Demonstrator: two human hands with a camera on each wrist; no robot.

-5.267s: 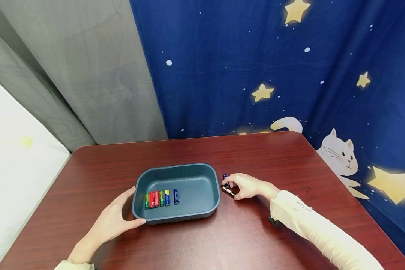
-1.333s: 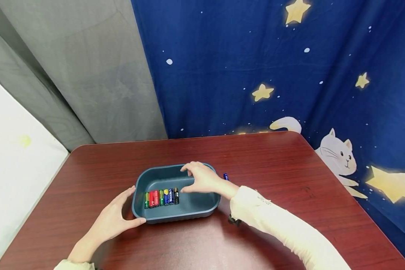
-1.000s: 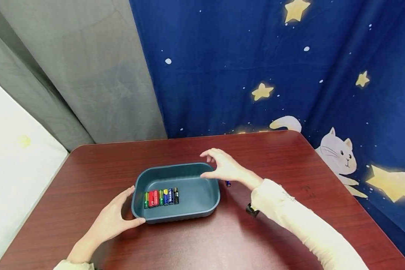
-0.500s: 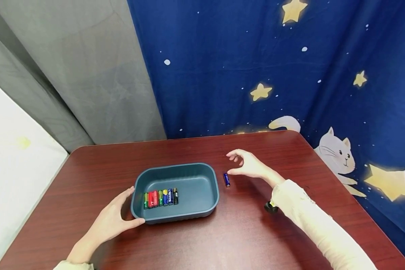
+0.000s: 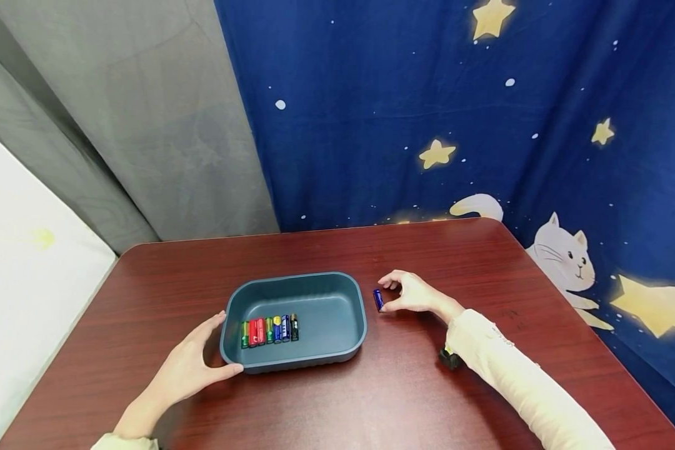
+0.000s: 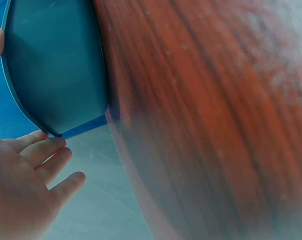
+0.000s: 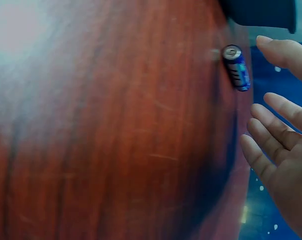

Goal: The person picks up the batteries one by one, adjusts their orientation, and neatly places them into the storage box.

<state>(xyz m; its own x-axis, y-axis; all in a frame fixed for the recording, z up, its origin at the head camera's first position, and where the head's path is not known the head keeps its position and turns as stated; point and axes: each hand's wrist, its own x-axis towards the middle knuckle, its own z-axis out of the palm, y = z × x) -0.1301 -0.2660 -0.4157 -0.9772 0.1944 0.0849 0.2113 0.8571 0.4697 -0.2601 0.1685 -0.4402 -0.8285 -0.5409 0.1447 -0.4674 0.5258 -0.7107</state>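
Note:
In the head view a dark teal plastic tray (image 5: 329,325) sits on the table. A row of several batteries (image 5: 261,332), green, red, blue and black, lies side by side in its left part. My left hand (image 5: 182,365) spans the tray's left end, thumb at the near corner and straight fingertips touching the rim. Right of the tray, a single blue battery (image 5: 378,300) lies on the table. Beside it hovers my right hand (image 5: 413,294), thumb and fingers spread apart and holding nothing. The right wrist view shows a gap between that battery (image 7: 237,70) and the fingers.
The reddish-brown wooden table (image 5: 337,412) carries the tray near its middle. Beyond its far edge hang a grey curtain (image 5: 202,125) and a blue star-patterned curtain (image 5: 360,125). A white panel (image 5: 28,281) stands at the left.
The black battery went from the table into the tray's row and the blue one there shifted left against it. My right hand then returned rightward and lowered beside the remaining blue battery. Left hand unchanged.

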